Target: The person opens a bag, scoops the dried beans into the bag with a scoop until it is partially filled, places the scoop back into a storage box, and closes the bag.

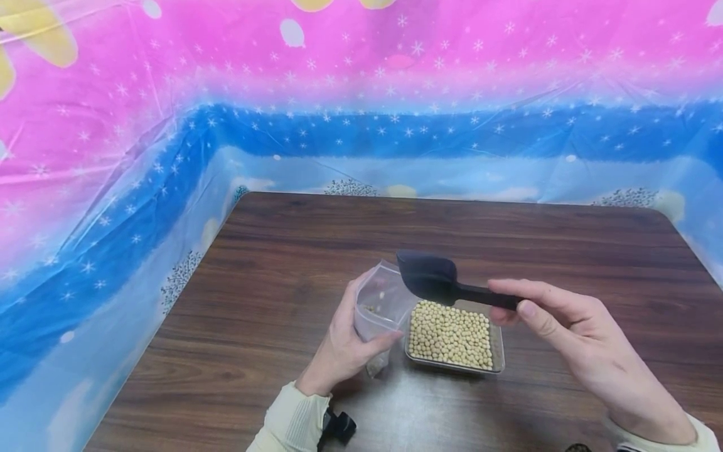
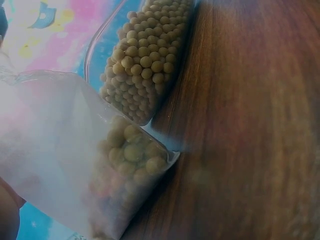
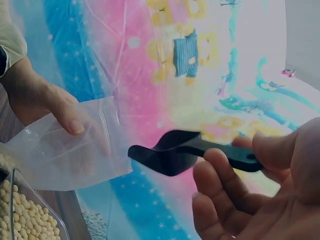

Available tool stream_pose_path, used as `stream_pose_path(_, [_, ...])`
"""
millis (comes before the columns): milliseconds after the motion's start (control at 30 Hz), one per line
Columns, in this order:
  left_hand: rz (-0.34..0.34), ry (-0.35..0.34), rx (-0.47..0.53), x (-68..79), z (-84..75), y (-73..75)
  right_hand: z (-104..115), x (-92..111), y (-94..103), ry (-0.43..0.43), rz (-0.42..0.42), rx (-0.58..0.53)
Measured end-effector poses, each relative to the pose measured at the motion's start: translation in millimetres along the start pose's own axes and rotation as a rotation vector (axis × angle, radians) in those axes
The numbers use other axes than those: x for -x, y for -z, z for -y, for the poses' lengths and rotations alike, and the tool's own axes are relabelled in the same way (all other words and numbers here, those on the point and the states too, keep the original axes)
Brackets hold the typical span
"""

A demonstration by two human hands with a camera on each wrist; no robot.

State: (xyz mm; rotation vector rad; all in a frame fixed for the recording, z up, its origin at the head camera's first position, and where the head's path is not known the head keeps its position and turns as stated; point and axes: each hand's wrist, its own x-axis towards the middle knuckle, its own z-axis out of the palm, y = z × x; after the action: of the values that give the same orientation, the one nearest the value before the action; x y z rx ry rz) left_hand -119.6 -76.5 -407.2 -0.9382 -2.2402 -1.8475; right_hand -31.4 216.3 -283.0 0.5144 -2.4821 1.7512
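Note:
My left hand point(image 1: 344, 345) grips a clear zip bag point(image 1: 390, 295) by its side, with the bag's mouth spread open. Pale soybeans point(image 2: 132, 150) lie in the bottom of the bag, seen in the left wrist view. In my right hand point(image 1: 599, 351), thumb and fingers pinch the handle of a black scoop point(image 1: 428, 276). The scoop's bowl is tilted at the bag's mouth, above the rim of a clear rectangular box point(image 1: 498, 351) holding many soybeans point(image 1: 449, 336). From the right wrist view I cannot tell whether any beans are in the scoop point(image 3: 172, 155).
The brown wooden table point(image 1: 226, 351) spreads out under everything. A pink and blue patterned cloth point(image 1: 361, 125) hangs behind it and along the left side. A small black object point(image 1: 341, 428) shows beside my left sleeve.

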Motion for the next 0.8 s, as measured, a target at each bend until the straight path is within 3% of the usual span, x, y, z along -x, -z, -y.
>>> stream_pose_path(167, [-0.006,0.002,0.007,0.9,-3.0,0.7,1,-1,7.8,-0.052,-0.164,0.052])
stream_pose_path(300, [-0.002,0.019,0.031,-1.0,-18.1,0.9,-7,2,19.8,-0.132,-0.239,0.187])
stream_pose_path(433, [0.002,0.030,0.042,-4.8,-34.6,0.7,-22,7,22.0,-0.190,-0.210,0.362])
stream_pose_path(533, [-0.017,0.030,0.042,-4.2,-37.3,2.7,-30,12,17.2,-0.233,-0.139,0.454])
stream_pose_path(667, [-0.045,0.018,0.019,-2.9,-36.4,6.1,-36,16,11.1,-0.285,-0.072,0.495])
stream_pose_path(800, [-0.047,0.016,0.000,-3.5,-35.1,8.1,-44,19,8.7,-0.286,-0.084,0.466])
